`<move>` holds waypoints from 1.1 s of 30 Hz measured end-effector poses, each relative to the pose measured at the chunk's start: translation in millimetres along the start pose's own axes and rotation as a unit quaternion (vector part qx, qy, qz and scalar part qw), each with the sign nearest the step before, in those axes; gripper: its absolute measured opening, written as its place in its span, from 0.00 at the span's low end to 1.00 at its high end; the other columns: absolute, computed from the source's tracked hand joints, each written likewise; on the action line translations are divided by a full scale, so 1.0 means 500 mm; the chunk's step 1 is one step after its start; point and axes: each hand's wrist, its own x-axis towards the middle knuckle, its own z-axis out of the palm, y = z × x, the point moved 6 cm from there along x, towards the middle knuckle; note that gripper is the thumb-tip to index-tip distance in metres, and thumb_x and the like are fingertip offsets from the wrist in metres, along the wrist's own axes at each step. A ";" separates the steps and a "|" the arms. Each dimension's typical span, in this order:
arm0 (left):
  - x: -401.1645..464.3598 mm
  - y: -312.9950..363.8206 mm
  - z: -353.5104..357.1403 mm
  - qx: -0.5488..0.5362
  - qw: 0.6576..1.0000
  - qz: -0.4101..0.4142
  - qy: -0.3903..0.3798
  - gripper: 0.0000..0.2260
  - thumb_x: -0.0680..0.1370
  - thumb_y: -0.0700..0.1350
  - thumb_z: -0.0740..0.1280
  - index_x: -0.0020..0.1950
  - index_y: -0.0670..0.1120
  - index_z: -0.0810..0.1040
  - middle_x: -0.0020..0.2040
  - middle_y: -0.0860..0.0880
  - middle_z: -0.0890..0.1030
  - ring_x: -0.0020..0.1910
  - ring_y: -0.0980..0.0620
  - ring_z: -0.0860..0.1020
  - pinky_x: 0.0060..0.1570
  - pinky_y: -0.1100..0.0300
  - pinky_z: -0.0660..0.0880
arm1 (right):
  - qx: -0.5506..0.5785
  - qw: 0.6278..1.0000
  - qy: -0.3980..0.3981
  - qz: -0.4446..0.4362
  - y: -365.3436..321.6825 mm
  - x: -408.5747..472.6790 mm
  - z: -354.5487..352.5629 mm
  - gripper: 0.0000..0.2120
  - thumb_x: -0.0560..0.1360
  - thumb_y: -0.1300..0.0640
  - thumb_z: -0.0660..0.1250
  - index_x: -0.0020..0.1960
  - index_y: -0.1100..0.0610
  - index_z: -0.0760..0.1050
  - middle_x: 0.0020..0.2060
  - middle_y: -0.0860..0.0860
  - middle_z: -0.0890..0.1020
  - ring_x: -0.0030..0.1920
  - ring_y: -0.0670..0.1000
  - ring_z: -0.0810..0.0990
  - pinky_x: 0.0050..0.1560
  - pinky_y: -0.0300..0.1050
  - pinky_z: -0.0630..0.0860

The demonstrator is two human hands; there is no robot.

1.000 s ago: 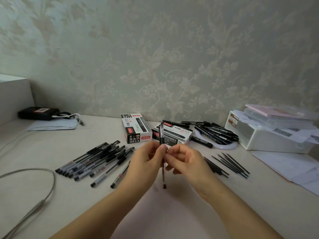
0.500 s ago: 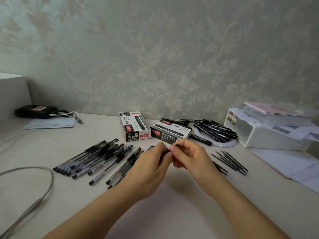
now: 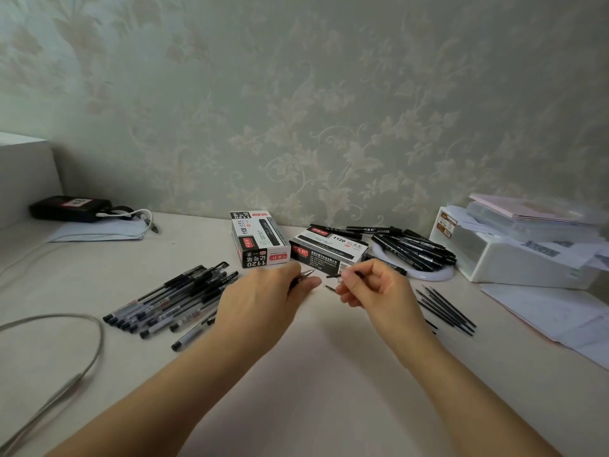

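Since half a second ago the hands are no longer meeting fingertip to fingertip; they are sitting slightly apart above the pale desk (image 3: pixel 313 384), which is running back to a wall (image 3: pixel 296 110) papered in a faded floral pattern. The left hand (image 3: pixel 260 301) is gripping a pen (image 3: pixel 306 274), its barrel mostly hidden under the palm. The metal tip is pointing up and to the right, toward the right hand (image 3: pixel 379 291). That hand is pinching a thin black refill (image 3: pixel 332 276) lying roughly level, with its free end pointing left at the pen tip and a small gap between them. A row of loose pens (image 3: pixel 171 301) is lying at the left and two pen boxes (image 3: pixel 258 239) are standing behind the hands. Spare refills (image 3: pixel 445 308) are lying at the right, near a heap of black markers (image 3: pixel 415 250).
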 end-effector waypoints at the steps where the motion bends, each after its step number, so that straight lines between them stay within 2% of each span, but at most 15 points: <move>1: -0.004 0.006 0.004 0.003 1.000 0.005 -0.007 0.19 0.77 0.67 0.51 0.40 0.52 0.63 0.29 0.54 0.70 0.31 0.50 0.71 0.25 0.58 0.59 | -0.065 0.998 0.001 -0.009 0.005 0.001 -0.005 0.03 0.76 0.58 0.71 0.47 0.56 0.78 0.39 0.51 0.86 0.38 0.47 0.84 0.43 0.37 0.79; 3: -0.016 0.020 0.017 -0.018 0.999 0.024 -0.030 0.14 0.79 0.62 0.53 0.45 0.52 0.60 0.30 0.54 0.69 0.31 0.50 0.70 0.25 0.56 0.60 | -0.223 0.974 -0.017 -0.043 0.016 -0.002 -0.006 0.04 0.74 0.57 0.72 0.47 0.52 0.77 0.40 0.46 0.85 0.40 0.44 0.82 0.45 0.36 0.77; 5: -0.023 0.026 0.029 -0.055 0.996 0.032 -0.056 0.10 0.81 0.55 0.53 0.47 0.50 0.59 0.33 0.53 0.70 0.32 0.49 0.70 0.28 0.53 0.64 | -0.347 0.932 -0.053 -0.093 0.022 -0.008 0.007 0.04 0.74 0.57 0.70 0.46 0.50 0.76 0.40 0.43 0.82 0.40 0.41 0.79 0.43 0.36 0.74; 8: -0.023 0.027 0.033 -0.048 0.995 0.046 -0.078 0.06 0.82 0.50 0.53 0.49 0.49 0.61 0.40 0.52 0.73 0.36 0.49 0.71 0.34 0.51 0.70 | -0.391 0.908 -0.081 -0.126 0.028 -0.011 0.018 0.05 0.74 0.58 0.70 0.45 0.49 0.76 0.39 0.41 0.79 0.37 0.39 0.75 0.40 0.37 0.71; 10: -0.023 0.030 0.031 -0.017 0.995 0.059 -0.082 0.06 0.82 0.50 0.54 0.49 0.50 0.61 0.44 0.53 0.71 0.39 0.50 0.69 0.34 0.55 0.68 | -0.390 0.908 -0.088 -0.122 0.032 -0.009 0.018 0.05 0.74 0.58 0.70 0.46 0.48 0.77 0.42 0.42 0.80 0.41 0.40 0.76 0.44 0.38 0.73; 12: -0.022 0.034 0.032 0.004 0.994 0.068 -0.088 0.05 0.82 0.52 0.55 0.51 0.51 0.63 0.47 0.53 0.70 0.40 0.52 0.68 0.34 0.58 0.67 | -0.362 0.921 -0.077 -0.125 0.028 -0.007 0.016 0.04 0.76 0.56 0.69 0.49 0.48 0.78 0.45 0.41 0.80 0.45 0.41 0.77 0.47 0.36 0.73; 15: -0.023 0.039 0.032 0.000 0.993 0.080 -0.089 0.06 0.82 0.53 0.56 0.52 0.51 0.65 0.48 0.54 0.70 0.41 0.53 0.69 0.34 0.59 0.68 | -0.230 0.968 -0.022 -0.101 0.011 -0.005 0.008 0.04 0.78 0.50 0.67 0.49 0.47 0.80 0.41 0.39 0.82 0.40 0.40 0.78 0.40 0.29 0.71; 18: -0.025 0.043 0.032 -0.017 0.992 0.088 -0.090 0.07 0.81 0.54 0.57 0.53 0.52 0.67 0.49 0.55 0.71 0.42 0.53 0.71 0.37 0.55 0.73 | -0.132 0.989 -0.042 -0.048 0.012 -0.006 0.021 0.08 0.77 0.46 0.67 0.44 0.49 0.82 0.36 0.45 0.84 0.38 0.41 0.81 0.42 0.32 0.75; 20: -0.023 0.042 0.034 -0.021 0.991 0.089 -0.093 0.08 0.82 0.54 0.57 0.54 0.52 0.70 0.50 0.54 0.72 0.44 0.52 0.74 0.39 0.53 0.75 | -0.101 0.992 -0.066 -0.021 0.019 -0.008 0.030 0.08 0.76 0.49 0.69 0.42 0.52 0.82 0.34 0.49 0.85 0.36 0.43 0.82 0.43 0.38 0.77; 23: -0.019 0.039 0.035 -0.023 0.993 0.080 -0.082 0.10 0.82 0.55 0.55 0.55 0.53 0.72 0.50 0.55 0.74 0.45 0.53 0.74 0.38 0.56 0.73 | -0.051 0.996 -0.076 0.007 0.021 -0.007 0.031 0.06 0.75 0.52 0.71 0.41 0.52 0.83 0.34 0.51 0.85 0.34 0.42 0.79 0.38 0.32 0.73; 27: -0.018 0.038 0.041 -0.024 0.994 0.072 -0.080 0.12 0.82 0.56 0.53 0.55 0.53 0.73 0.48 0.55 0.75 0.43 0.52 0.75 0.38 0.53 0.74 | -0.003 0.996 -0.086 0.021 0.015 -0.003 0.025 0.02 0.74 0.54 0.73 0.42 0.52 0.84 0.36 0.53 0.86 0.37 0.47 0.81 0.40 0.34 0.76; 30: -0.018 0.035 0.041 -0.049 0.992 0.076 -0.090 0.12 0.82 0.55 0.54 0.56 0.53 0.74 0.47 0.55 0.76 0.44 0.51 0.75 0.41 0.51 0.74 | 0.008 0.995 -0.092 0.027 0.012 -0.007 0.026 0.02 0.74 0.56 0.73 0.43 0.53 0.84 0.37 0.54 0.86 0.39 0.47 0.82 0.43 0.34 0.77; 33: -0.018 0.037 0.031 -0.072 0.991 0.085 -0.079 0.13 0.82 0.54 0.55 0.56 0.52 0.76 0.47 0.55 0.76 0.44 0.52 0.75 0.42 0.53 0.74 | -0.021 0.995 -0.095 0.022 0.006 -0.011 0.029 0.06 0.76 0.53 0.70 0.44 0.54 0.83 0.37 0.52 0.86 0.37 0.45 0.81 0.41 0.34 0.77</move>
